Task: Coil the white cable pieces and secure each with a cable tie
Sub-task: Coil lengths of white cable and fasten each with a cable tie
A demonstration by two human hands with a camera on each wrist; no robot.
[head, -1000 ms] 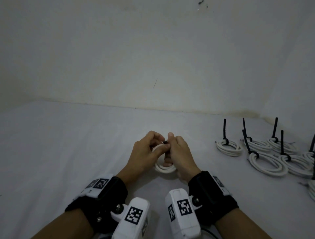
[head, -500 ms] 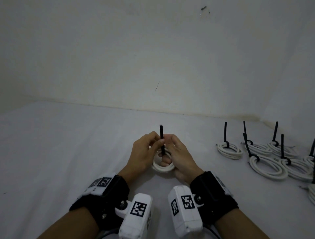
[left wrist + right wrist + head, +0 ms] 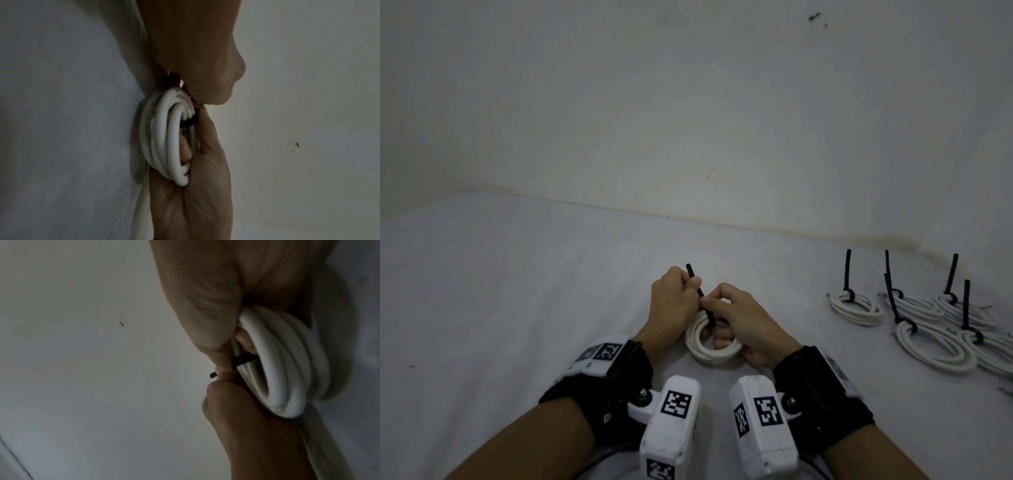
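Observation:
A white cable coil (image 3: 710,353) lies on the white surface between my hands. A black cable tie (image 3: 700,291) is looped round its far side, and the tail slants up to the left. My left hand (image 3: 693,284) grips that tail in a fist. My right hand (image 3: 722,298) holds the coil, pinching at the tie's loop with a finger through the middle. In the left wrist view the tie band (image 3: 190,121) wraps the coil (image 3: 164,146). In the right wrist view the band (image 3: 242,361) crosses the coil (image 3: 283,366), and the tail's tip pokes past the fingers.
Several tied white coils (image 3: 854,306) with upright black tie tails lie at the right, one large coil (image 3: 935,346) nearest. A pale wall (image 3: 688,120) rises behind the white surface (image 3: 517,291).
The tie's tail has come out from between the hands. Half a second ago it stood upright; now my left hand has drawn it up and to the left.

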